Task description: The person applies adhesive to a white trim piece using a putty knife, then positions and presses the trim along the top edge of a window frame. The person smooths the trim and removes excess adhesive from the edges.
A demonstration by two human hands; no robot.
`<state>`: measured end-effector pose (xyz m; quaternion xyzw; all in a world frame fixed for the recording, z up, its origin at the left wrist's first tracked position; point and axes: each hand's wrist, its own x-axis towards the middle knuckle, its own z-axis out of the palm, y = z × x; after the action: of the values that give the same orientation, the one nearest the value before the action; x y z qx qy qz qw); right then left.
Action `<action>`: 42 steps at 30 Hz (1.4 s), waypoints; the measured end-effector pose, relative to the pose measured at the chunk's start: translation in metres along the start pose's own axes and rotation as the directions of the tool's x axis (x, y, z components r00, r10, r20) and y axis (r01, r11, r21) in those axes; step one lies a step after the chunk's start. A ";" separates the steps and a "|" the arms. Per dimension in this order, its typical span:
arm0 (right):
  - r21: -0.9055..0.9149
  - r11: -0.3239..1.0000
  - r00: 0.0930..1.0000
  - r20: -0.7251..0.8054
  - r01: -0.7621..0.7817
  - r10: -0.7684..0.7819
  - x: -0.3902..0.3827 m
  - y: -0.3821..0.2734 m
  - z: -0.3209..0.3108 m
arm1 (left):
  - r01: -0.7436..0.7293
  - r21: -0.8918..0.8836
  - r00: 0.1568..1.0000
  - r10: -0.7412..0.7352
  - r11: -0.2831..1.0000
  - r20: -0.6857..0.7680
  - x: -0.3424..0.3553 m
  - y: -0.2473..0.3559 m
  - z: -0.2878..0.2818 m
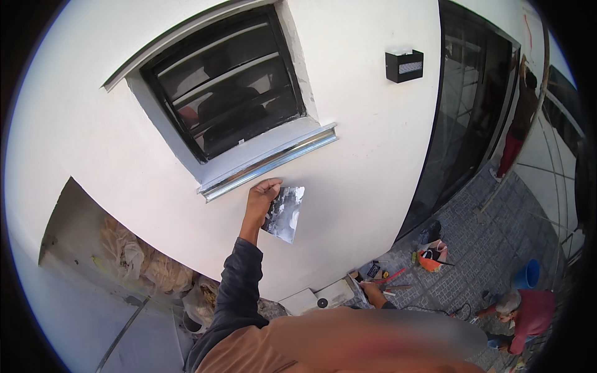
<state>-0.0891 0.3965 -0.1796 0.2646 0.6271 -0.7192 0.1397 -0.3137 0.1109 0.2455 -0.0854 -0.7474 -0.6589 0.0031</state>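
Observation:
My left hand (263, 194) is raised just below the window sill, closed on the upper left edge of a flat metal scraper plate (286, 214). Whitish filler is smeared over the plate, which hangs tilted in front of the white wall (360, 199). Right above the hand runs a shiny metal sill strip (267, 161) under the dark-framed window (230, 81). Lower down, my right hand (374, 294) is near the wall's foot with its fingers curled. What lies in those fingers is too small to make out.
A black wall lamp (404, 66) and a dark glass door (457, 105) are to the right. Tools and an orange item (430, 256) lie on the patterned paving. One person (532, 320) bends near a blue bucket (527, 273); another (523, 112) stands beyond. Crumpled bags (146, 261) lie left.

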 end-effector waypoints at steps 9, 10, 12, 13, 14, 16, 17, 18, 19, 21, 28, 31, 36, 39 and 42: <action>-0.078 0.738 0.735 0.207 0.670 -0.645 0.010 -0.320 0.042 | -0.096 0.051 0.985 0.102 0.994 -0.142 -0.031 -0.004 -0.043; -0.107 0.678 0.682 0.221 0.727 -0.697 0.007 -0.346 0.047 | -0.075 0.064 0.977 0.086 0.995 -0.193 -0.033 -0.007 -0.049; -0.111 0.509 0.519 0.262 0.854 -0.814 0.004 -0.391 0.057 | -0.087 0.092 0.960 0.108 0.992 -0.258 -0.036 -0.013 -0.057; -0.138 0.502 0.519 0.309 0.854 -0.797 0.004 -0.406 0.058 | -0.041 0.092 0.953 0.067 0.995 -0.294 -0.038 -0.016 -0.059; -0.158 0.526 0.546 0.337 0.836 -0.767 0.005 -0.417 0.063 | -0.082 0.112 0.950 0.112 0.990 -0.293 -0.039 -0.017 -0.062; -0.152 0.545 0.557 0.380 0.825 -0.738 0.012 -0.430 0.073 | -0.055 0.125 0.954 0.089 0.991 -0.285 -0.040 -0.018 -0.064; -0.189 0.513 0.541 0.422 0.837 -0.728 0.017 -0.433 0.078 | -0.067 0.102 0.954 0.094 0.993 -0.284 -0.039 -0.017 -0.063; -0.226 0.496 0.541 0.453 0.839 -0.709 0.023 -0.433 0.085 | -0.074 0.133 0.947 0.111 0.988 -0.301 -0.039 -0.016 -0.064; -0.298 0.496 0.578 0.456 0.816 -0.677 0.028 -0.432 0.089 | -0.059 0.147 0.946 0.102 0.987 -0.306 -0.039 -0.015 -0.063; -0.279 0.436 0.516 0.518 0.856 -0.682 0.038 -0.424 0.096 | -0.041 0.153 0.943 0.089 0.987 -0.321 -0.038 -0.015 -0.062; -0.451 0.432 0.624 0.605 0.781 -0.495 0.063 -0.358 0.103 | -0.048 0.137 0.938 0.092 0.989 -0.334 -0.038 -0.017 -0.063; -0.486 0.376 0.612 0.676 0.789 -0.410 0.083 -0.315 0.096 | -0.056 0.138 0.944 0.097 0.989 -0.316 -0.038 -0.016 -0.065; -0.413 -0.318 0.365 0.909 0.853 -0.203 0.125 -0.247 0.074 | -0.056 0.122 0.952 0.090 0.991 -0.292 -0.038 -0.013 -0.065; -0.442 -0.229 0.401 0.893 0.867 -0.205 0.138 -0.211 0.055 | -0.061 0.097 0.954 0.087 0.993 -0.288 -0.039 -0.014 -0.066; -0.557 -0.090 0.547 0.829 0.826 -0.113 0.138 -0.190 0.043 | -0.065 0.120 0.953 0.098 0.991 -0.288 -0.038 -0.015 -0.067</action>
<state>-0.3125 0.4062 -0.0955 -0.3694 0.8999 -0.1731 0.1543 -0.2855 0.0388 0.2355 -0.0174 -0.7694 -0.6217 0.1457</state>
